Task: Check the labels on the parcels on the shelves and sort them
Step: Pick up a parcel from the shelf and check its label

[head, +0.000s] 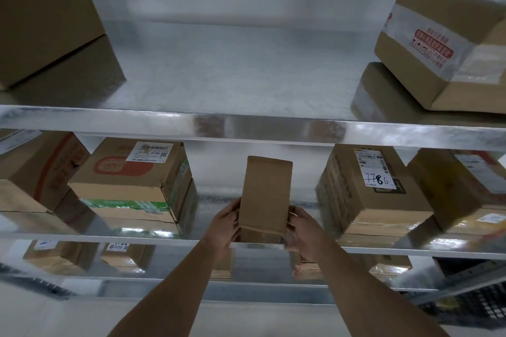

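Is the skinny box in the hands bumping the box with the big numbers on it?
Apart. The head view shows bare shelf between the narrow brown box and the box marked 7786.

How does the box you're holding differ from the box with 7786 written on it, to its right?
The held box is narrow and stands tall; the 7786 box is broader and squat. The held box shows no label on its visible face; the 7786 box carries a white label with handwritten digits. The left hand and right hand grip the held box; the 7786 box sits untouched. Both are brown cardboard on the middle shelf.
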